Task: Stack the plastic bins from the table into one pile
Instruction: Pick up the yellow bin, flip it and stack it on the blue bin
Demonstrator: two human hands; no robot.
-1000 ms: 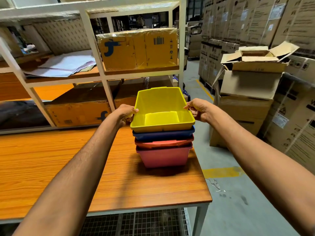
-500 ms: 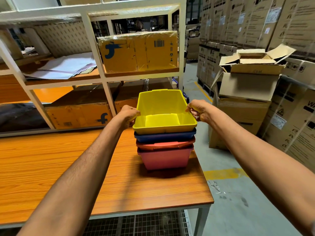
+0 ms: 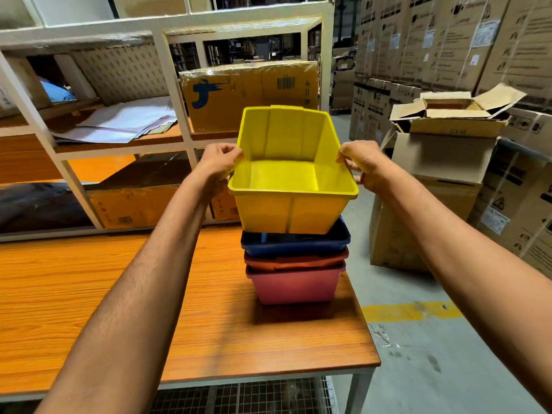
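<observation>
A person's left hand and right hand grasp opposite side rims of a yellow plastic bin, held slightly tilted directly over the blue bin topping the stack on the table.

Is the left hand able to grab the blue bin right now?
Probably not right now: the left hand grips the rim of the yellow bin. The blue bin sits just below with its left edge showing, so it looks reachable once that hand lets go.

Warehouse shelving, stacked cartons, concrete floor
</observation>
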